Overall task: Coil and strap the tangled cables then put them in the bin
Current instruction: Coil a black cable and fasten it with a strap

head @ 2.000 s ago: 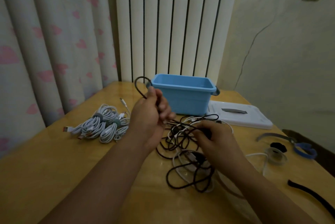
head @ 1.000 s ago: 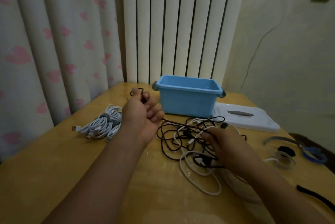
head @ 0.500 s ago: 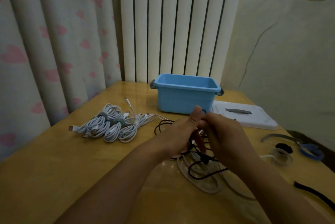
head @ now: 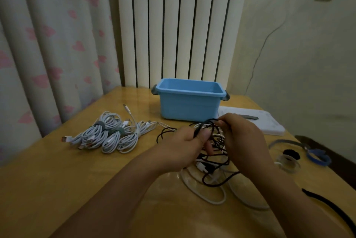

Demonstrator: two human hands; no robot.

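Both hands now closer together vs 0.5 s ago, black cable loop lifted higher btwn them. Left hand (head: 189,142) pinches the black cable (head: 215,153), right hand (head: 241,137) fingers curled round it, over the bench (head: 57,180). Blue bin (head: 189,107) just behind. No readable writing anywhere.

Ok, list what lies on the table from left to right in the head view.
Strapped white cable bundles → left hand → right hand → clear tape roll → blue strap.
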